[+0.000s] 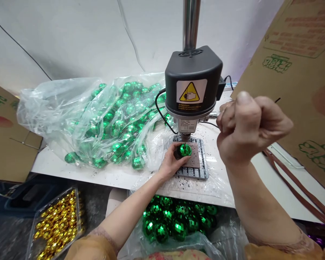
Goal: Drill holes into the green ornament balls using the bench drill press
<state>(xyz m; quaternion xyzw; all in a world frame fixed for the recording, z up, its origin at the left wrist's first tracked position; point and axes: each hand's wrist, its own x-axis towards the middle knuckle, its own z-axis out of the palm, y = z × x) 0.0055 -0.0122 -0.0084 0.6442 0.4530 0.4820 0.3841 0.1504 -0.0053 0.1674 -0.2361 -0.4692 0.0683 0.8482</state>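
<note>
My left hand [170, 161] is closed around the side of a shiny green faceted ball [185, 150]. The ball sits under the bit of a black-topped drill press [193, 66], over a brown pad [195, 161] on the slotted metal base [205, 168]. The bit reaches the top of the ball. To the right of the motor housing, my right hand [246, 126] is raised and wrapped in a fist round the drill press lever [212, 115]. Most of that lever is hidden by the fingers.
Clear plastic bags [51, 97] full of green balls spread over the left of the white table [56, 173]. More green balls [178, 225] lie in plastic at my lap. A clear bin [77, 209] holds gold balls. Cardboard boxes [292, 86] flank both sides; brown straps [295, 187] lie right.
</note>
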